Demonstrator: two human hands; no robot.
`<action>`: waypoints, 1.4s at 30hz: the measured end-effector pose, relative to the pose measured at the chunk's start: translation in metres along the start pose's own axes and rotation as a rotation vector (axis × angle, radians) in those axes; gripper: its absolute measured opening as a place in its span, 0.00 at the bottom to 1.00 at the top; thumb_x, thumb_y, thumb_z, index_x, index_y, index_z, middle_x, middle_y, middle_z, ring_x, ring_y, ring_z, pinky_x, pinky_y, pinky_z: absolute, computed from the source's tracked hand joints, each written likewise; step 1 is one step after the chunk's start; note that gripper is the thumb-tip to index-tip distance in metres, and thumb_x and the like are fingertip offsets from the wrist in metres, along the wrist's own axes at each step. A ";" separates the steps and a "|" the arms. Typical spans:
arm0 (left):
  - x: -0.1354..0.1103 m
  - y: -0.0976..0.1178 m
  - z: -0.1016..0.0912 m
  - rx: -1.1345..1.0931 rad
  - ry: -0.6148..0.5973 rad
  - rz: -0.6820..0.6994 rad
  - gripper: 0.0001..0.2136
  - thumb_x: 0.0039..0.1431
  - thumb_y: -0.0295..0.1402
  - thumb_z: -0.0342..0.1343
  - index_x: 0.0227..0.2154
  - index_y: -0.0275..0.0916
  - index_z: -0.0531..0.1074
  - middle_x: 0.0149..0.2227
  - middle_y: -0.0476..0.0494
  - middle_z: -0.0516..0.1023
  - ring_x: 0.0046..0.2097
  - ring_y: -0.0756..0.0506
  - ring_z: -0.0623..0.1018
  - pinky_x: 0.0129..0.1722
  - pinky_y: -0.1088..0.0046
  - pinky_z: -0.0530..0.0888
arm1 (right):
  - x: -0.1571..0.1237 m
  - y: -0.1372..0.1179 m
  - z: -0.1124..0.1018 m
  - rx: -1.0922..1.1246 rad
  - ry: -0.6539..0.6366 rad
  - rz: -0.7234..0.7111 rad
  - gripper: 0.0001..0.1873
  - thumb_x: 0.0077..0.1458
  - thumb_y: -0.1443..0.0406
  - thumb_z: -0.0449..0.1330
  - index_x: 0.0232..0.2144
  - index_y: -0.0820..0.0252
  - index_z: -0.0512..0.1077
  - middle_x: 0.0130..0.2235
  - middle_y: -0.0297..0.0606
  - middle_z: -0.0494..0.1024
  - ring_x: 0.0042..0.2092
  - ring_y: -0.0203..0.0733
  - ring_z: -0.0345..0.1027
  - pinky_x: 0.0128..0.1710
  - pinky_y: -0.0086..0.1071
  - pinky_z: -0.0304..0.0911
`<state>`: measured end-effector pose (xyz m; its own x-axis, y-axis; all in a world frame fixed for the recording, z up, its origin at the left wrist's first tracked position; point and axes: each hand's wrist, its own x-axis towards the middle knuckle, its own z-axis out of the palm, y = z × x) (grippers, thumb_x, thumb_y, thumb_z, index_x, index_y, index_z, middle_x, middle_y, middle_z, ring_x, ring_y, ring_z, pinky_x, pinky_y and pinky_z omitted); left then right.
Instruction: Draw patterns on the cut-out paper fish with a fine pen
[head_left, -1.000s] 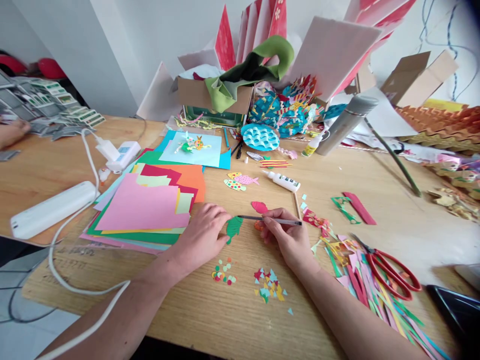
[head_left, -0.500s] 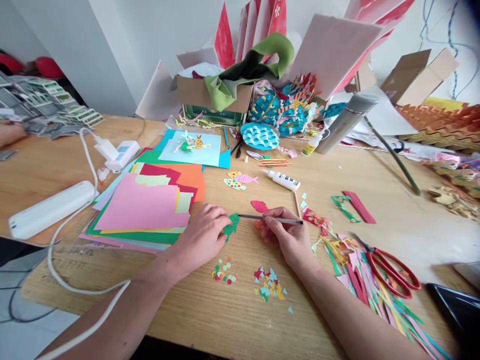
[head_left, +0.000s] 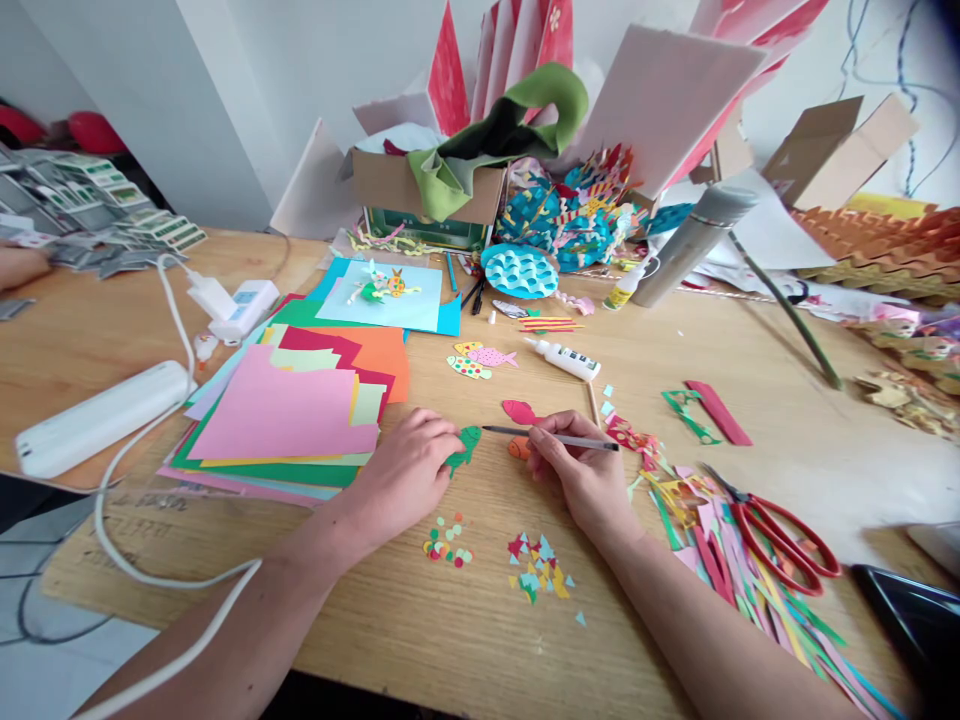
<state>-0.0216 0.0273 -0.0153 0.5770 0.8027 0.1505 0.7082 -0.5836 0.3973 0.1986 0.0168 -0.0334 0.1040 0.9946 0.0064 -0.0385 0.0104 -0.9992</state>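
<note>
My left hand (head_left: 409, 467) rests on the wooden table (head_left: 465, 630), fingers closed on a small green paper fish (head_left: 464, 446). My right hand (head_left: 581, 468) grips a thin pen (head_left: 551, 438) that lies almost level, its tip pointing left a little short of the green fish. A red paper fish (head_left: 519, 411) lies just behind the pen. An orange paper piece (head_left: 517, 449) shows under my right fingers. Small piles of coloured paper dots (head_left: 448, 548) and paper scraps (head_left: 540, 575) sit in front of both hands.
A stack of coloured paper sheets (head_left: 289, 410) lies left of my hands. Red scissors (head_left: 780, 535) rest on paper strips at the right. A glue bottle (head_left: 564, 361), two spotted paper fish (head_left: 480, 362), a white device with cable (head_left: 97, 418) and cluttered boxes (head_left: 420, 190) lie around. Another person's hand (head_left: 19, 267) is far left.
My left hand has lifted and turned the green fish, which now shows smaller between the fingers. The pen has drawn back slightly to the right.
</note>
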 end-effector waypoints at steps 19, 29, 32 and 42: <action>0.001 -0.003 0.006 -0.027 0.050 0.154 0.20 0.52 0.12 0.51 0.40 0.38 0.79 0.47 0.44 0.81 0.53 0.41 0.72 0.53 0.61 0.74 | 0.006 0.000 -0.001 0.036 -0.060 0.070 0.20 0.47 0.51 0.69 0.28 0.60 0.69 0.20 0.33 0.74 0.19 0.33 0.65 0.17 0.25 0.64; 0.002 -0.005 0.009 -0.044 0.080 0.152 0.16 0.58 0.15 0.52 0.43 0.37 0.77 0.44 0.43 0.81 0.52 0.42 0.73 0.52 0.62 0.75 | 0.004 0.000 -0.002 0.009 -0.084 0.083 0.22 0.47 0.49 0.69 0.28 0.60 0.68 0.20 0.32 0.74 0.19 0.33 0.66 0.17 0.25 0.63; 0.002 -0.005 0.009 -0.051 0.074 0.110 0.20 0.57 0.14 0.51 0.50 0.35 0.74 0.45 0.41 0.80 0.52 0.42 0.74 0.52 0.62 0.75 | 0.004 0.001 -0.001 0.007 -0.088 0.080 0.22 0.47 0.50 0.70 0.28 0.60 0.68 0.21 0.33 0.75 0.19 0.33 0.66 0.17 0.25 0.63; 0.001 -0.007 0.010 -0.097 0.043 0.047 0.28 0.56 0.12 0.47 0.60 0.37 0.64 0.52 0.40 0.76 0.55 0.44 0.73 0.54 0.63 0.74 | 0.002 0.003 -0.003 -0.022 -0.101 0.073 0.19 0.48 0.51 0.69 0.28 0.59 0.70 0.20 0.33 0.74 0.20 0.34 0.66 0.19 0.27 0.63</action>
<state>-0.0222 0.0310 -0.0271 0.5894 0.7804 0.2088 0.6370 -0.6079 0.4741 0.2015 0.0189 -0.0364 0.0010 0.9980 -0.0634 -0.0206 -0.0633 -0.9978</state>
